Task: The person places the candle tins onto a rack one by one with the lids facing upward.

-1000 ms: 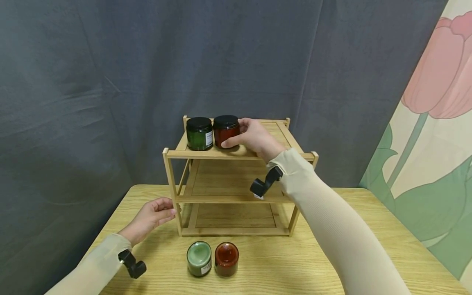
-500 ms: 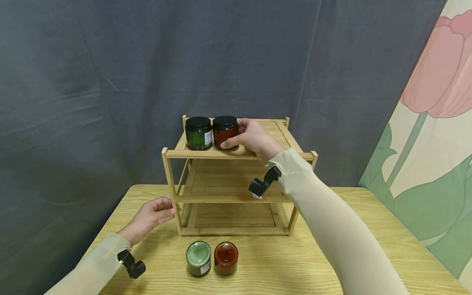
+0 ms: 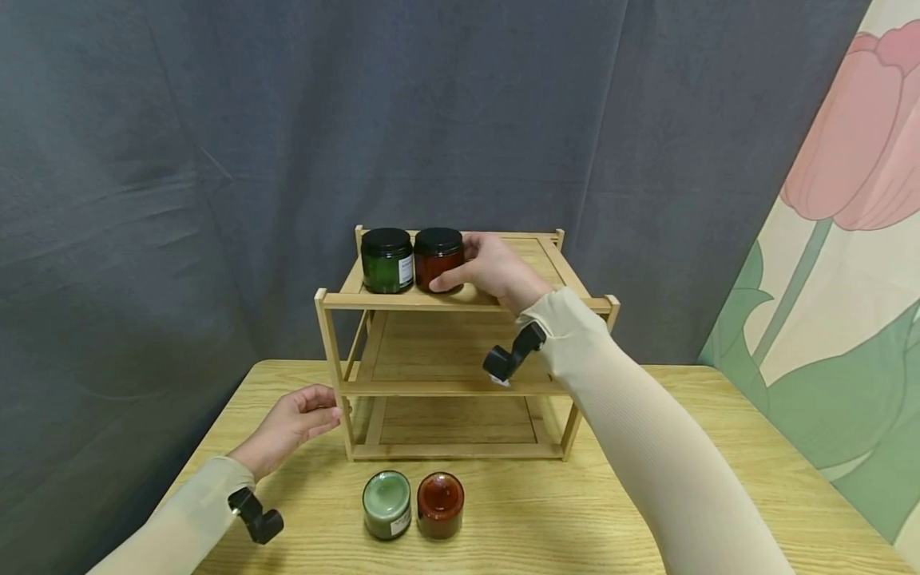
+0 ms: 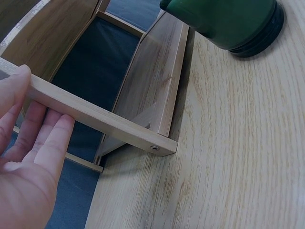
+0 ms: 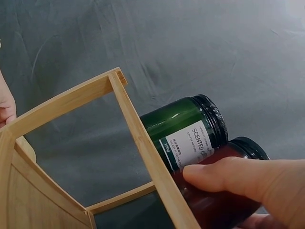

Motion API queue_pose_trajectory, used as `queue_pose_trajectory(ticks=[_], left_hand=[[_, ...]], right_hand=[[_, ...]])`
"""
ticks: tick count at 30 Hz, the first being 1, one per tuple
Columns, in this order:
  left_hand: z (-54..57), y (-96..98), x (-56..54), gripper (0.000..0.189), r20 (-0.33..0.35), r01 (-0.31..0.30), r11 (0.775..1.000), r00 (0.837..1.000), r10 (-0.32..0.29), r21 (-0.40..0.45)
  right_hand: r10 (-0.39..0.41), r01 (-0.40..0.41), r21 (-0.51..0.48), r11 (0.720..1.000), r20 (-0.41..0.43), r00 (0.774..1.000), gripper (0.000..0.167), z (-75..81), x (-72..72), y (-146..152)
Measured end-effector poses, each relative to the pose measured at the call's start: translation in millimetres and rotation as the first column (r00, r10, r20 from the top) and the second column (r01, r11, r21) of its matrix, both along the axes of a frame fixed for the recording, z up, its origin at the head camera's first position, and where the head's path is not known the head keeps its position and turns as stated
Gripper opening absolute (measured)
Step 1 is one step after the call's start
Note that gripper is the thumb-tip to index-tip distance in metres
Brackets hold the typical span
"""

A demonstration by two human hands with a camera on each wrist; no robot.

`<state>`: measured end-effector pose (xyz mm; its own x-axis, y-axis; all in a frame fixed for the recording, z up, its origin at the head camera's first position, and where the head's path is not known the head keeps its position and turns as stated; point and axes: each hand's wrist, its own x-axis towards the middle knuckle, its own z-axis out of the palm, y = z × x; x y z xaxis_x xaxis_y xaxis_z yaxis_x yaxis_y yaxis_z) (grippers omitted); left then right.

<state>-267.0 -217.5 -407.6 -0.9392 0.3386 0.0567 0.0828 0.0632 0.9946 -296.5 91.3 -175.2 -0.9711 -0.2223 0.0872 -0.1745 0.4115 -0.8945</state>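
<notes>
My right hand [image 3: 499, 271] grips a dark red candle jar [image 3: 433, 262] with a black lid, upright on the top shelf of the wooden rack [image 3: 446, 389]. Close at its left stands a green candle jar [image 3: 379, 274], black-lidded too; its "scented" label [image 5: 188, 145] shows in the right wrist view. In that view my thumb [image 5: 214, 176] lies along the red jar's side, other fingers mostly hidden. My left hand [image 3: 291, 423] holds the rack's front left post [image 4: 100, 117] between thumb and fingers.
On the table [image 3: 611, 511] before the rack stand a second green jar [image 3: 387, 507] and a second red jar [image 3: 441, 507], both bottom up. The green one rests on its black lid [image 4: 259, 36]. A grey curtain [image 3: 460, 120] hangs behind.
Almost nothing differs. The red jar in my right hand sits very slightly lower in view than half a second ago; my left hand stays on the post.
</notes>
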Motion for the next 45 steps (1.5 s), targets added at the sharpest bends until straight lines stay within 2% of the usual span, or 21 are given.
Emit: queue_pose_trajectory(ticks=[11,29,34,41,45], left_hand=[[0.3,-0.4,0.8,0.035,0.011,-0.004,1.000,1.000,0.004,0.003],[1.2,-1.4,0.2,0.030,0.007,-0.014,1.000,1.000,0.014,0.000],[0.8,-2.1,0.7,0.029,0.005,-0.014,1.000,1.000,0.014,0.000],[0.6,-2.2,2.1,0.029,0.010,-0.011,1.000,1.000,0.011,0.003],[0.6,-2.0,2.1,0.029,0.010,-0.010,1.000,1.000,0.010,0.008]], right_hand=[[0.003,-0.003,0.019,1.000,0.023,1.000,0.067,1.2,-2.6,0],[0.058,-0.059,0.052,0.997,0.029,0.998,0.065,4.8,-2.7,-1],[0.047,-0.049,0.061,0.997,0.027,0.999,0.071,4.4,-3.1,-1],[0.044,-0.045,0.049,0.998,0.015,0.999,0.075,10.2,2.1,9],[0.058,-0.058,0.031,0.998,0.003,0.998,0.072,17.1,7.1,19]])
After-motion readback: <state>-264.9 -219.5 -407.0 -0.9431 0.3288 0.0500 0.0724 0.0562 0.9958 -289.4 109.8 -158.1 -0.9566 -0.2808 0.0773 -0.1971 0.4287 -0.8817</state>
